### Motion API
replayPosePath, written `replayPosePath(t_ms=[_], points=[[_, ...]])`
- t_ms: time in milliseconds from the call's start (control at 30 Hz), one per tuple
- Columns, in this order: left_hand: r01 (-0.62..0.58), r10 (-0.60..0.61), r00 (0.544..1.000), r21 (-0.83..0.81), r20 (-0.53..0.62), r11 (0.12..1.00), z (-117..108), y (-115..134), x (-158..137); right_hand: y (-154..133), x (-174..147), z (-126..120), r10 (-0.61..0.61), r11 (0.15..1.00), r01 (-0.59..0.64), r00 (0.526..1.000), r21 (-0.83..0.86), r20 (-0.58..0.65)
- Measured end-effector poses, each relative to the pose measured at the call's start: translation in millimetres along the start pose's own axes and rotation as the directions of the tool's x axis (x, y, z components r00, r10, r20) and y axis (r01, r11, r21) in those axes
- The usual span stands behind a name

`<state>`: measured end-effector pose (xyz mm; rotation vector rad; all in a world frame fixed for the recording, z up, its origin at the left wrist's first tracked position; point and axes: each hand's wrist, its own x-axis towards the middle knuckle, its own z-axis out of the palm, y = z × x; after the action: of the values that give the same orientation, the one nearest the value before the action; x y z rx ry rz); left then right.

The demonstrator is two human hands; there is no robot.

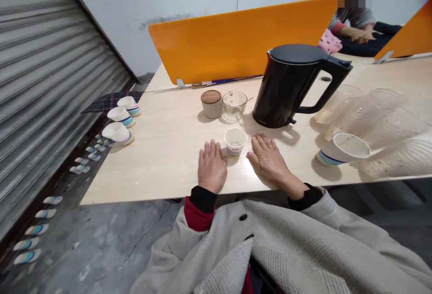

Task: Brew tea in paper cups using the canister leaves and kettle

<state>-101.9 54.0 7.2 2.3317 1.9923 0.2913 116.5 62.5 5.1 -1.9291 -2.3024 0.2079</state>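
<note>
Between my two hands stands a small paper cup [236, 142] with striped sides and something dark in its bottom. My left hand [212, 166] lies flat on the table [151, 159] just left of it, fingers stretched forward. On the cup's other side my right hand [269, 159] rests palm down, fingers extended toward the kettle. Neither hand holds anything. Behind the cup is a ribbed glass bowl [234, 107] with a thin stick in it, beside a grey canister [212, 105] with a wooden lid. A black electric kettle [280, 89] stands behind my right hand.
Several paper cups [118, 133] line the table's left edge. At right are a larger paper cup [344, 149] and stacks of clear plastic cups [381, 123]. An orange divider [236, 42] crosses the back. Beyond it, another person's hands [362, 34] rest on dark cloth. More cups [29, 255] lie on the floor.
</note>
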Motion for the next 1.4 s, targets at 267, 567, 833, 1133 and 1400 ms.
replayPosePath(t_ms=[267, 567, 833, 1133, 1400], points=[[0.017, -0.018, 0.999, 0.036, 0.027, 0.999, -4.5, 3.6, -1.5, 0.2, -0.3, 3.4, -0.009, 0.999, 0.010, 1.000, -0.053, 0.015], [0.010, -0.010, 0.999, 0.007, 0.031, 1.000, -6.2, 2.7, -1.8, 0.3, 0.6, 4.2, -0.006, 0.999, 0.007, 1.000, -0.050, 0.023], [0.017, -0.017, 0.998, -0.003, 0.055, 1.000, -6.9, 2.9, -1.6, 1.1, -0.1, 5.3, 0.001, 0.998, 0.000, 1.000, -0.062, 0.023], [0.005, -0.005, 1.000, -0.022, 0.031, 1.000, -4.4, 1.1, -2.1, 5.8, 0.8, 11.0, -0.023, 0.999, 0.023, 1.000, -0.037, -0.017], [0.019, -0.018, 0.999, -0.018, 0.051, 1.000, -7.3, 3.3, -1.7, 1.5, -0.1, 4.7, -0.007, 0.999, 0.007, 1.000, -0.052, 0.013]])
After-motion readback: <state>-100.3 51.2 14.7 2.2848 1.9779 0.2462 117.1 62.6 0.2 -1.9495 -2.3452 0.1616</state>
